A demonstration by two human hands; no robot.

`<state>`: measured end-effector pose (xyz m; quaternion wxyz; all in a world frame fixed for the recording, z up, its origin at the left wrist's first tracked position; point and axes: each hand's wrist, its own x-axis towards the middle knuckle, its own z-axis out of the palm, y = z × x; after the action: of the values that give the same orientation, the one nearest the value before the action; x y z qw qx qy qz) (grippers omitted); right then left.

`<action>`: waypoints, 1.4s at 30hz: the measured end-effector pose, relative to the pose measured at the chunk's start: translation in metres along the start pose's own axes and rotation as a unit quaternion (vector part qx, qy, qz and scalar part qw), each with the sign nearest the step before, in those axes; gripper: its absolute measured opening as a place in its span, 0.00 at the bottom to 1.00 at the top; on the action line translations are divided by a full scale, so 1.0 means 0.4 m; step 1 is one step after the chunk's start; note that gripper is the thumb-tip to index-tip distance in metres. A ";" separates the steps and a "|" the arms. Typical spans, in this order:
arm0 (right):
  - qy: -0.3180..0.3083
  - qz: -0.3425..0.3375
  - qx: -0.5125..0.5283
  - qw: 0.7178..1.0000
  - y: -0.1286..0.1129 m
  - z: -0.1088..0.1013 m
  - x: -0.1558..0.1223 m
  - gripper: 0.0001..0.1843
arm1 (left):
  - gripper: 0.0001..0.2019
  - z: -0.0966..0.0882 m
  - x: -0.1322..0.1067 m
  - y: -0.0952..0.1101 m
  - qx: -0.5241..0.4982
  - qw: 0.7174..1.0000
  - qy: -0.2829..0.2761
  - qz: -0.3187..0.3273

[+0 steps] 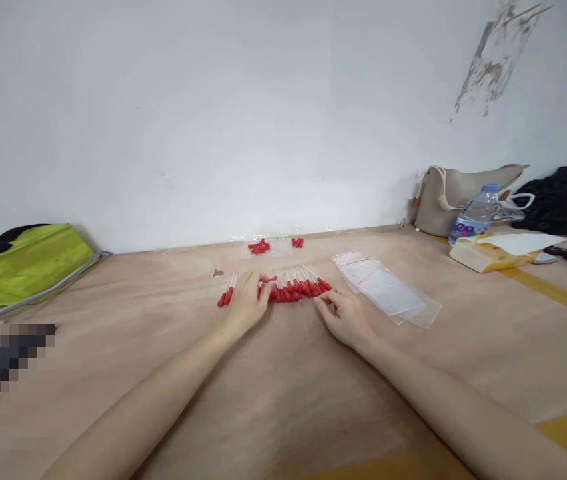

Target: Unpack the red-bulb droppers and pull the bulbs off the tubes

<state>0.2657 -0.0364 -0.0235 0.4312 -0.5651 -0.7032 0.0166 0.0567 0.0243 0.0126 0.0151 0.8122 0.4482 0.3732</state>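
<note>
Looking at this row of red-tipped pieces, I'd mostly worry about a pile-up, because they lie packed side by side on the brown covering, red ends toward the person, pale ends toward the wall. Left hand is over the left part of the row, fingers bent, with red right at the fingertips. Can't tell if it's actually pinching a piece or just pressing, tbh. Right hand is at the row's right end, thumb and fingertips close together by the last red ends; can't tell whether anything's caught between them either.

So what could go wrong: if both hands squeeze inward, pieces could ride up over each other, since they look crowded and a bit slanted at the right end. Also, the left hand hides a chunk of the row, so a crooked piece under there would be easy to miss. Lift that hand carelessly and it might drag a couple along.

Other stuff: the clear plastic bags lie just right of the row. They look thin and slippery, so a wrist bump could slide them. Behind the row there's a red pile on clear film plus a smaller red cluster; anything shoved back too far could get mixed in with those.
</note>
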 end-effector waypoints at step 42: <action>-0.079 -0.344 -0.077 0.933 -0.093 0.017 -0.048 0.12 | 0.12 -0.076 -0.188 0.010 0.016 0.979 -0.127 0.158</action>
<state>0.2323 -0.0622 -0.0198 0.3089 -0.3174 -0.8852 -0.1424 0.0168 -0.0432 -0.0086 -0.0003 0.9136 0.3148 0.2574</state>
